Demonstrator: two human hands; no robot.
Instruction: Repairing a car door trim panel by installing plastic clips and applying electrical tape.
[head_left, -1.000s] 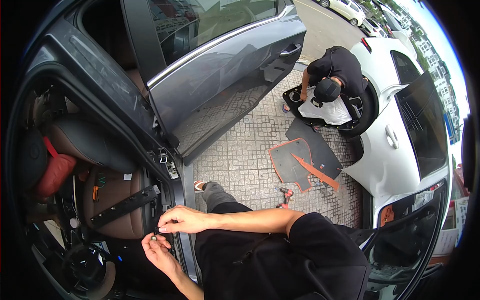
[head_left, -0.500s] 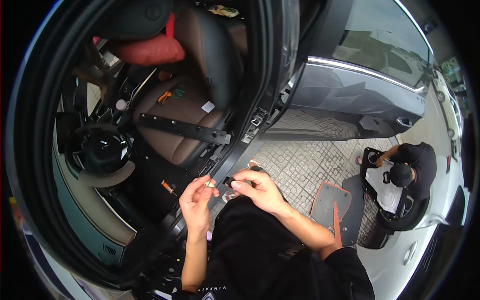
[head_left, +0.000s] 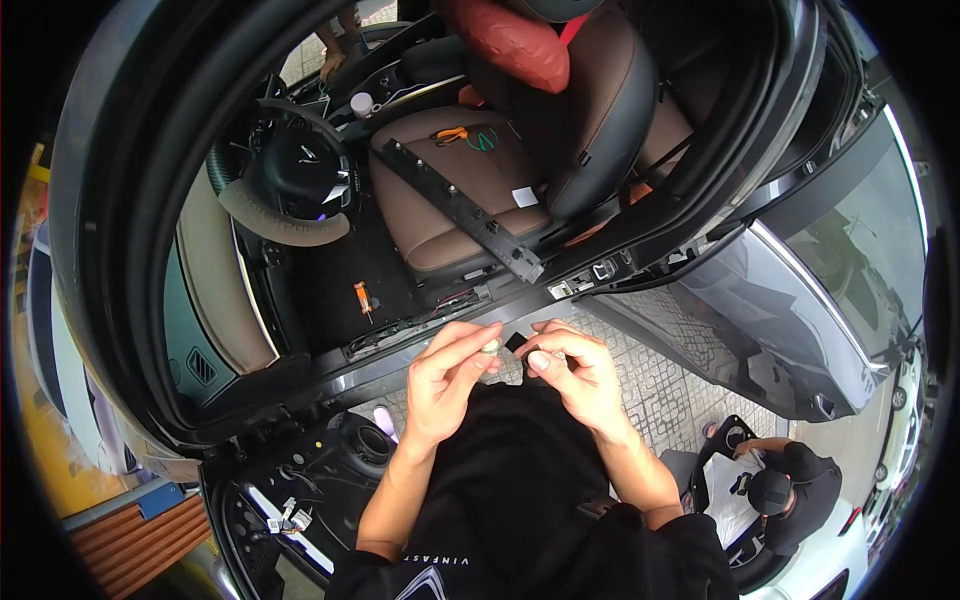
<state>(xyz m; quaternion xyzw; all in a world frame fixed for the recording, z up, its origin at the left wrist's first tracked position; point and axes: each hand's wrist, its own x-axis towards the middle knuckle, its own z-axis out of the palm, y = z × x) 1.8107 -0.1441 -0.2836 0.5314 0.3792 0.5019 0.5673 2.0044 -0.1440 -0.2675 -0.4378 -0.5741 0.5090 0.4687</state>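
Close together in front of my body, both hands are at chest level beside the car's door sill (head_left: 400,345). Between thumb and fingertips my left hand (head_left: 445,385) pinches a small whitish rounded piece (head_left: 491,346); its exact kind is too small to tell. A small flat black piece (head_left: 517,342) sits in the closed fingers of my right hand (head_left: 585,380), partly hidden by them. The two pieces are near each other, with a gap between them. Beyond my hands, a long black trim strip (head_left: 455,205) lies across the brown car seat (head_left: 430,225).
Orange-handled pliers (head_left: 452,135) and a white card (head_left: 523,197) rest on the seat. An orange-handled screwdriver (head_left: 363,298) lies on the car floor. An opened door (head_left: 790,310) stands at right, a stripped door panel (head_left: 290,500) at lower left. A co-worker (head_left: 800,490) crouches at lower right.
My view has turned to the right, so the car interior shows more squarely and the stripped door is in sight. Both hands keep their pieces; my right wrist is more upright.
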